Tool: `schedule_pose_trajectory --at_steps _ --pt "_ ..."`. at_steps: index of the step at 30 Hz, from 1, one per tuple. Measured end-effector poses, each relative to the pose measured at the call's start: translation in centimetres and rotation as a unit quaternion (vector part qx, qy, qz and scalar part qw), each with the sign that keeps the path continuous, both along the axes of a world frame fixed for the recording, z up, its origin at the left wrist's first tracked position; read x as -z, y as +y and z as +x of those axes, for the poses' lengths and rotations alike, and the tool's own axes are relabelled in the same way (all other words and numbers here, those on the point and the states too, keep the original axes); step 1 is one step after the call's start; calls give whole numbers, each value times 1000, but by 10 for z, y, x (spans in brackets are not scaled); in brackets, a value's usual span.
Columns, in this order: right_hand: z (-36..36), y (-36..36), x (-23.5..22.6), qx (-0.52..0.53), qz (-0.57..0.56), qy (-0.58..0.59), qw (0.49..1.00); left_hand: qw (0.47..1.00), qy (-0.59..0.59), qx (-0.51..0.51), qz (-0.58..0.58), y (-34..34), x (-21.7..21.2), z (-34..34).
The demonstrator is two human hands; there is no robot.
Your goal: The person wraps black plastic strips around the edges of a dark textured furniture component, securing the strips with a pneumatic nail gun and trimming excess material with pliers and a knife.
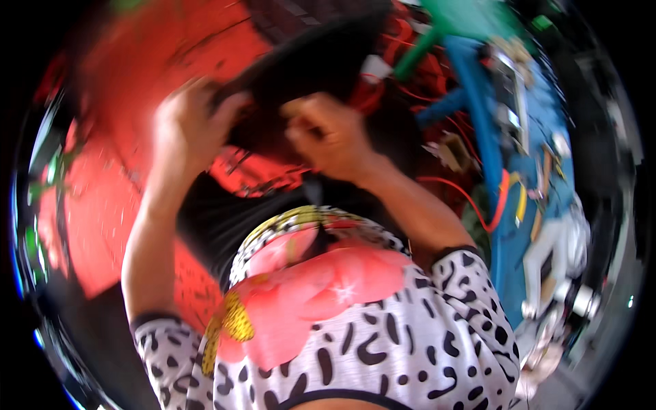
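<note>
A large dark piece (321, 58) with a curved rim lies in front of me, above my lap. Its kind is hard to tell through the blur. My left hand (195, 123) is closed on its left edge, thumb toward the middle. To the right, my right hand (331, 137) hovers over the dark area with curled fingers pressed together. Whatever those fingers hold, if anything, is too smeared to make out. Both forearms reach up from patterned short sleeves.
Red flooring (102, 198) spreads to the left. On the right stands a blue bench (506, 253) carrying tools and loose parts, with a green stool (471, 17) beyond it. An orange hose (471, 205) loops beside the bench, near more tangled red cords (437, 75).
</note>
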State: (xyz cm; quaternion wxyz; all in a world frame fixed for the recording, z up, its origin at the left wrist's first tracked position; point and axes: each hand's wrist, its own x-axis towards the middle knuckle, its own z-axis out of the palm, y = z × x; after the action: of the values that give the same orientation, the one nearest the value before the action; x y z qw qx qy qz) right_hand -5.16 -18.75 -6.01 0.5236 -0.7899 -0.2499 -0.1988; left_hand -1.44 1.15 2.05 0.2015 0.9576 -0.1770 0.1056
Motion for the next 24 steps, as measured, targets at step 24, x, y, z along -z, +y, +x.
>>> schedule_pose_trajectory --at_steps 24 --pt "-159 -466 -19 690 -331 145 628 968 -94 76 -221 15 35 9"
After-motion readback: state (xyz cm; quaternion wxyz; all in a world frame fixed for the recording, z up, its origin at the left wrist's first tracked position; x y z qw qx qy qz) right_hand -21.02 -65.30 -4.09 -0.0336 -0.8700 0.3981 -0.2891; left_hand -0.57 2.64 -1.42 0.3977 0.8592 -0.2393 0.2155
